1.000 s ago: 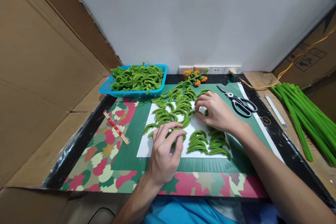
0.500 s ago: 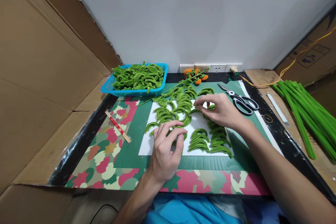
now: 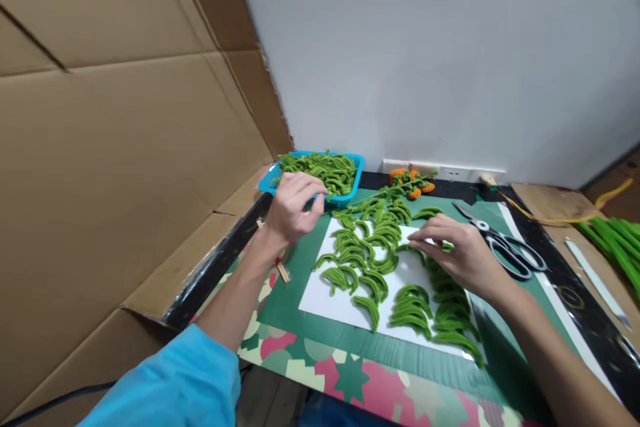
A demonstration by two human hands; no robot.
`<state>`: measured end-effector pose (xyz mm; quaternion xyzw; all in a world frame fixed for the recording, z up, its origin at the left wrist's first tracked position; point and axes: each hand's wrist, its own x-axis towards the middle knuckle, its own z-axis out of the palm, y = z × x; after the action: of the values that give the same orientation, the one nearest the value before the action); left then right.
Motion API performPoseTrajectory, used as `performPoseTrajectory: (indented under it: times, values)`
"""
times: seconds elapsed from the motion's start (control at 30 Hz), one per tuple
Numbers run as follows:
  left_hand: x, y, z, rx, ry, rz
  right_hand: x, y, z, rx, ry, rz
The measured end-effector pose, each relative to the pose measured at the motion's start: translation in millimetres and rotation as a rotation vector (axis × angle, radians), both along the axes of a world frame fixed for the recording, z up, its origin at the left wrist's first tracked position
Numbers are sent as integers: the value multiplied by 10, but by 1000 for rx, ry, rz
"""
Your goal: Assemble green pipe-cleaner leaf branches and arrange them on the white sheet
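Note:
Curved green chenille pieces (image 3: pixel 367 310) lie in loose clusters and stacked rows on a white sheet (image 3: pixel 320 303). My right hand (image 3: pixel 457 250) hovers over the sheet's right part, thumb and fingertips pinched together just above one curved piece (image 3: pixel 411 249); whatever is between them is too small to make out. At the near rim of a blue plastic basket (image 3: pixel 358 177) is my left hand (image 3: pixel 296 208), fingers curled and the thumb close to the index fingertip. Anything in that pinch is hidden. The basket holds a heap of similar green pieces (image 3: pixel 325 167).
Black-handled scissors (image 3: pixel 505 247) lie right of the sheet, with a white pen-like tool (image 3: pixel 597 282) beyond. Orange chenille flowers (image 3: pixel 414 188) rest at the back by the wall sockets (image 3: pixel 453 174). Green chenille stems (image 3: pixel 613 240) are bundled far right. A cardboard wall (image 3: pixel 125 167) bounds the left.
My left hand has moved from the sheet's front edge to the basket, its fingers drawing closer together. The view has turned left. My right hand stays over the same part of the sheet.

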<state>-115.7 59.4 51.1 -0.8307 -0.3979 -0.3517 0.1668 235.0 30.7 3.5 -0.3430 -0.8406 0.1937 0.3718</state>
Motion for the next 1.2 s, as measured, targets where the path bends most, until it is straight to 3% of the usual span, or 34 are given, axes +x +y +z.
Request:
performPoseTrajectory:
  times: [0.2, 0.33, 0.43, 0.57, 0.7, 0.9, 1.07, 1.2]
  values:
    - [28, -166, -293, -35, -9, -57, -6, -44, -108, -49, -90, 31]
    - [161, -347, -345, -53, -173, -207, -66, -60, -158, -82, -190, 16]
    - [256, -418, -387, -93, -146, -370, -98, -38, -177, -89, -231, 17]
    - [277, -410, -448, -143, -164, -440, -98, -9, -185, -107, -235, 75]
    - [203, -309, -434, -65, -96, -381, -110, -22, -157, -101, -207, 56]
    - [193, -179, -356, 17, -147, -90, -89, -21, -82, -30, -187, 19]
    - [207, -95, -407, 8, -136, -52, -50, 27, -53, 73, -210, 24]
    - [223, -30, -483, 27, -166, -59, -62, 50, -124, 24, -266, 58]
